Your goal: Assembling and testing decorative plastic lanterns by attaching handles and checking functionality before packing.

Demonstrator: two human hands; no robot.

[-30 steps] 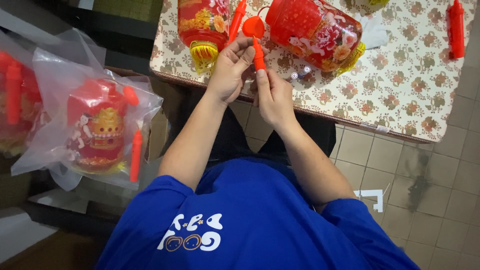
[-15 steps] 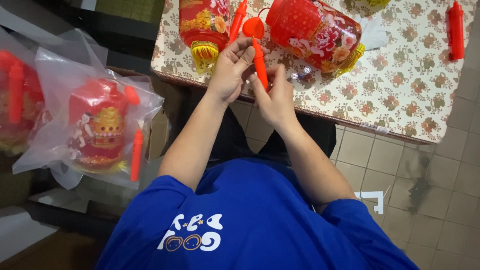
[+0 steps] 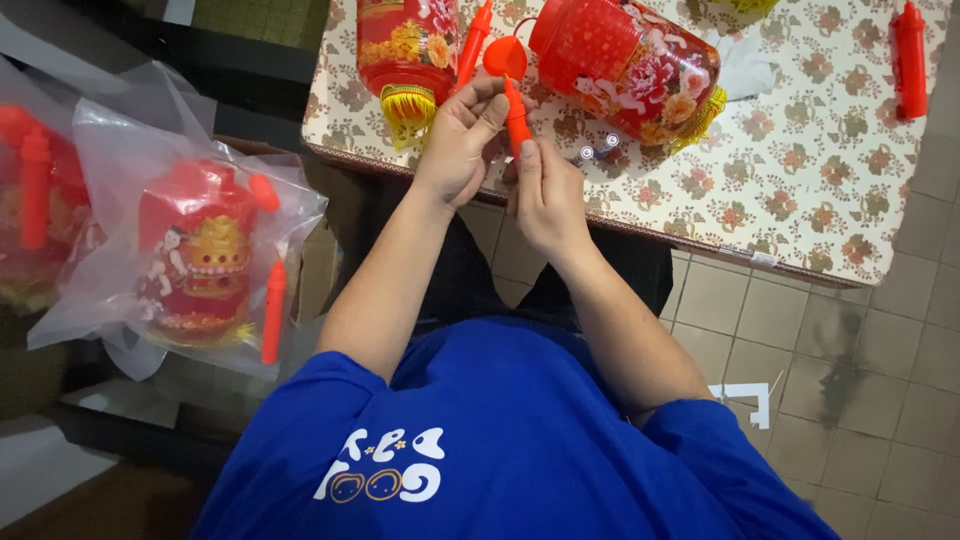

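Observation:
My left hand (image 3: 458, 140) and my right hand (image 3: 545, 195) are together at the near edge of the table (image 3: 800, 200). Both grip a thin red plastic stick (image 3: 515, 112) that points up between the fingers. My left fingers wrap its upper part, while my right thumb and fingers pinch its lower end. Just beyond the hands lie two red lanterns with flower prints and yellow fringes, one lantern (image 3: 405, 45) on the left and the other lantern (image 3: 625, 60) on its side to the right. A round red cap (image 3: 503, 57) sits between them.
Another red stick (image 3: 475, 40) lies between the lanterns, and a third red stick (image 3: 908, 60) lies at the table's far right. Two small silvery pieces (image 3: 598, 150) rest near my right hand. Clear bags (image 3: 205, 260) holding packed red lanterns stand on the left. Tiled floor (image 3: 800, 330) shows below the table.
The hands stay in place at the table edge. The red stick has shifted a little between the fingers, and my right hand has regripped its lower end.

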